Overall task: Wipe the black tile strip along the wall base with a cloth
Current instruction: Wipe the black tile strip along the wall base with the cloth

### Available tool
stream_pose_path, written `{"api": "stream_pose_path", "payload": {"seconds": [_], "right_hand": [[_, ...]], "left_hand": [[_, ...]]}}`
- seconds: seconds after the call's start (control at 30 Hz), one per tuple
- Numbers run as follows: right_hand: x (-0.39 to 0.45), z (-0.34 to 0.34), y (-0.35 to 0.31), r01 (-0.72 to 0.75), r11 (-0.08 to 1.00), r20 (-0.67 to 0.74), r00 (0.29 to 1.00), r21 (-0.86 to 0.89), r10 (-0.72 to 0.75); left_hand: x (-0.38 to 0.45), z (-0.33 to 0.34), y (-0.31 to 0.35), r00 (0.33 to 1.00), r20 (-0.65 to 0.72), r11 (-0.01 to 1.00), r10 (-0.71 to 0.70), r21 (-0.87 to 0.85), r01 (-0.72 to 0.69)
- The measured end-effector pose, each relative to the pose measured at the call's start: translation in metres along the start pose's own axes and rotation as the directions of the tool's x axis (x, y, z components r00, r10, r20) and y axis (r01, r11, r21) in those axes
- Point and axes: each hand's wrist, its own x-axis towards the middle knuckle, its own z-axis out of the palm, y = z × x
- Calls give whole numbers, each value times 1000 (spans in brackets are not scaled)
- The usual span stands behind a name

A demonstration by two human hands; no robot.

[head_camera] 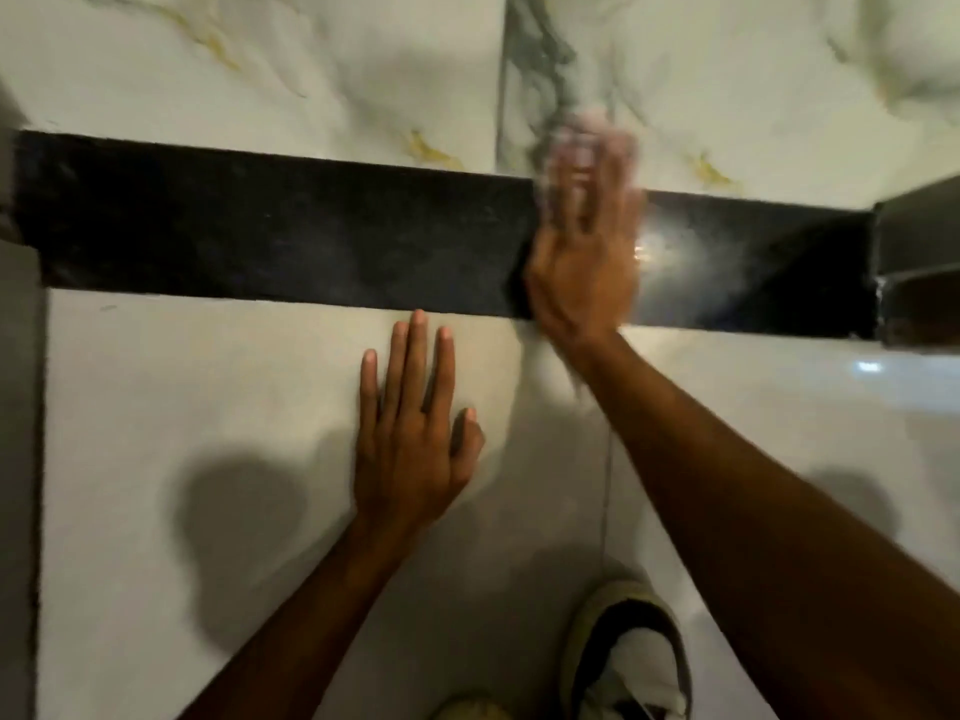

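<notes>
The black tile strip (291, 236) runs left to right between the marbled wall and the pale floor. My right hand (582, 262) lies flat against the strip right of centre, smeared by motion blur. A pale cloth (584, 135) shows as a blurred patch under and beyond its fingertips, pressed to the strip's top edge. A bright glare spot sits on the strip just right of that hand. My left hand (410, 439) rests flat on the floor tile below the strip, fingers spread, holding nothing.
White marble wall tiles (260, 70) with grey and gold veins rise above the strip. The strip meets a dark corner piece (919, 267) at the right. A grey border (21, 459) edges the floor at the left. My shoe (634, 657) stands at the bottom.
</notes>
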Motion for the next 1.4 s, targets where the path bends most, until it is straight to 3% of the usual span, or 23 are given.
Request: {"api": "stream_pose_path", "payload": {"seconds": [0.1,0.17,0.23,0.33,0.4,0.47,0.57,0.63,0.67,0.8,0.9,1.03,1.1,1.17,1.23,1.3,1.4], "right_hand": [[-29,-7,-2,217,973,51,974,76,-221],[-64,-23,26,278,955,109,952,100,-288],[-91,-39,69,199,977,122,971,77,-208],[-95,-54,127,-54,997,56,997,-58,57],[-69,-52,153,-249,962,-57,968,-110,244],[-31,-46,159,-346,932,-110,936,-104,335],[-12,-40,146,-209,970,-68,977,-126,202],[-48,-45,134,-9,998,-2,1000,-64,9],[-77,-50,132,14,1000,28,1000,-19,-13],[-151,-73,160,-211,969,94,970,-131,224],[-113,-76,187,-317,936,33,945,-153,325],[-40,-55,176,-440,896,-37,898,-57,439],[-38,-50,163,-425,904,-25,905,-38,424],[-69,-54,155,-220,975,13,975,-21,220],[-113,-61,154,-88,996,70,994,-17,89],[-142,-65,155,-177,983,76,981,-55,180],[-125,-61,159,-368,926,-46,930,-82,365]], "left_hand": [[11,0,23,997,5,997,78,10,-78],[15,-1,34,991,28,990,128,51,-129],[19,-1,43,982,66,982,174,55,-178],[25,6,55,966,86,969,242,25,-245],[26,12,60,953,89,956,289,19,-292],[28,16,60,946,88,948,314,25,-317],[30,15,60,943,93,945,320,37,-324],[31,11,61,943,100,947,316,32,-321],[32,7,62,943,113,948,313,27,-317],[31,2,65,945,147,955,292,16,-297],[29,9,62,942,129,948,310,35,-316],[29,14,57,941,97,941,323,70,-330],[30,13,58,943,91,943,320,60,-326],[32,10,59,943,107,946,316,46,-322],[33,7,61,943,128,949,306,38,-313],[31,7,62,943,148,952,297,34,-305],[29,10,58,938,147,947,313,21,-319]]}}
